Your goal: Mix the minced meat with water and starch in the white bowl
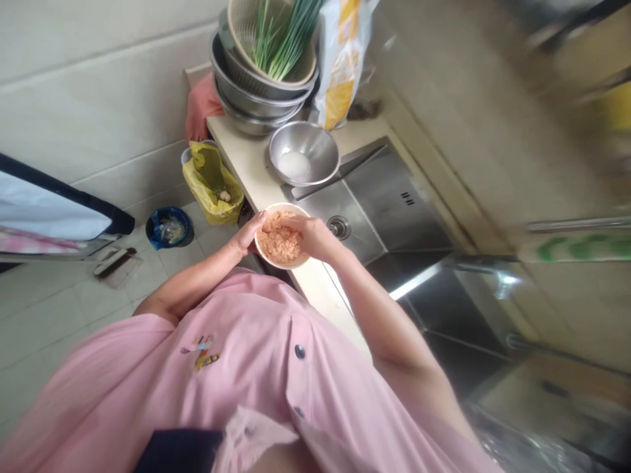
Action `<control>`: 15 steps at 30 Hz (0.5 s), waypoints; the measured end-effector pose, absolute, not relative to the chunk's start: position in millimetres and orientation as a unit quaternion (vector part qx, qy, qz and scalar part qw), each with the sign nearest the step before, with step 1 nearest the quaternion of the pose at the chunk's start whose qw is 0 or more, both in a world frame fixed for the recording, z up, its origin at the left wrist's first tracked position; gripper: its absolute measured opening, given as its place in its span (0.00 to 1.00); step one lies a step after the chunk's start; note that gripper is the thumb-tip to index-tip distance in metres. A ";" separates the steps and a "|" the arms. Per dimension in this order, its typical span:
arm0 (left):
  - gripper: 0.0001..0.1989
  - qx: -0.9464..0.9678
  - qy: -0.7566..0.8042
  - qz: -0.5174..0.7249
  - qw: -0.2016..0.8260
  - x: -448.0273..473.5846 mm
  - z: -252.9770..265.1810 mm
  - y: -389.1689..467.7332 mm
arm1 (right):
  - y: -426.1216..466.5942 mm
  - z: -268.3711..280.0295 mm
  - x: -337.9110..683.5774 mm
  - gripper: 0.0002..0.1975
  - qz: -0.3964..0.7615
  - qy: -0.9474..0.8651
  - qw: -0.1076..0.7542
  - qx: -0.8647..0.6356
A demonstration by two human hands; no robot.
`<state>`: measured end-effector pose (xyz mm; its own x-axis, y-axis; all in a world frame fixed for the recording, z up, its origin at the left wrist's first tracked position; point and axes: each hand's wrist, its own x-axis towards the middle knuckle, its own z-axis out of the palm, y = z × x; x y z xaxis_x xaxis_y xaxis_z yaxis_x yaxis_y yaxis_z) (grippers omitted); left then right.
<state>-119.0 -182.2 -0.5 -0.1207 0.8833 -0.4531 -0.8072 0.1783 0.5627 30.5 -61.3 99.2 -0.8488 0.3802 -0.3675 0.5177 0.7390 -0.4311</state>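
A round, pale-rimmed bowl (286, 266) is held in front of my body, above the counter's front edge. Inside it lies a crumbly orange-pink mixture (279, 242) that looks like minced meat. My left hand (250, 231) grips the bowl's left side, thumb at the rim and the other fingers mostly hidden beneath. From the right, my right hand (314, 236) reaches over the rim, its fingers together and curled down into the mixture; the fingertips are hidden. Just beyond the bowl, a steel basin (323, 154) with something whitish at its bottom stands on the counter.
To the right is a steel sink (362, 197) with a faucet (493, 272). Stacked bowls (246, 98) carry a strainer (241, 29) of green onions (290, 43) beside a plastic bag (340, 72). A yellow-lined bin (210, 190) and a blue-lined bin (158, 230) stand on the floor.
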 end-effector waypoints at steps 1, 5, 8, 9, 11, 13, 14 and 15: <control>0.24 0.047 0.390 0.641 0.659 -120.0 -1.9 -182.8 | -60.3 99.6 33.4 0.33 -0.258 0.924 0.117 0.256; 0.25 0.053 0.385 0.629 0.673 -125.8 -8.2 -178.6 | -59.5 98.4 38.2 0.29 -0.216 0.924 0.143 0.282; 0.28 0.062 0.394 0.599 0.694 -130.9 -13.8 -174.1 | -60.7 95.5 37.9 0.27 -0.181 0.923 0.192 0.280; 0.29 0.062 0.401 0.593 0.695 -131.5 -15.9 -174.5 | -61.0 94.7 37.9 0.27 -0.174 0.925 0.200 0.273; 0.32 0.057 0.414 0.599 0.682 -129.2 -20.3 -179.5 | -61.5 93.8 37.7 0.27 -0.165 0.931 0.204 0.255; 0.35 0.056 0.422 0.626 0.653 -122.1 -24.1 -188.8 | -62.5 94.6 36.8 0.27 -0.156 0.936 0.204 0.242; 0.37 0.058 0.427 0.642 0.634 -117.4 -25.4 -193.6 | -63.5 95.5 36.0 0.28 -0.152 0.938 0.204 0.236; 0.38 0.062 0.434 0.655 0.616 -112.8 -26.2 -197.3 | -64.8 96.5 34.8 0.28 -0.151 0.940 0.204 0.228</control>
